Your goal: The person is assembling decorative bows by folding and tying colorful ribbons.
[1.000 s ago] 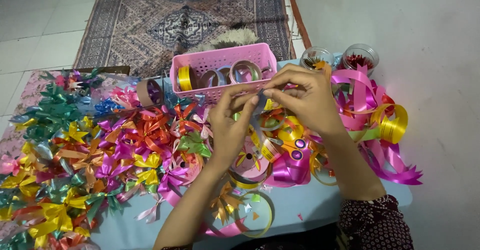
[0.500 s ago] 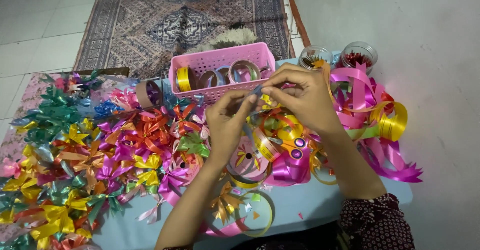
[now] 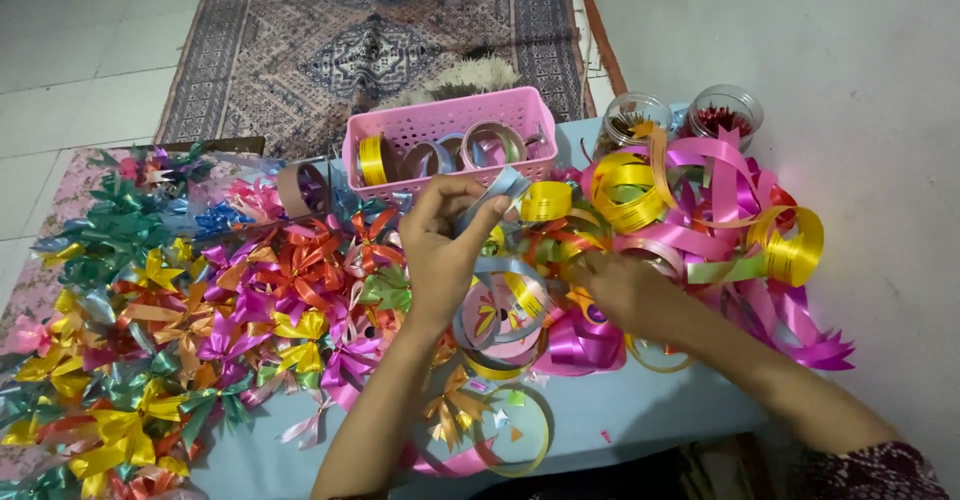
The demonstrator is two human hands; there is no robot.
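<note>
Both hands sit before the basket (image 3: pixel 450 130): my left hand (image 3: pixel 445 250) pinches a blue ribbon (image 3: pixel 490 200), my right hand (image 3: pixel 620 290) lies loosely curled on ribbon loops (image 3: pixel 640 195).

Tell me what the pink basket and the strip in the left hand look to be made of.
Pink basket: looks like moulded plastic, matte, with rows of punched holes. Strip in the left hand: probably thin plastic gift ribbon, pale blue and glossy, judging by its sheen and curl.
</note>
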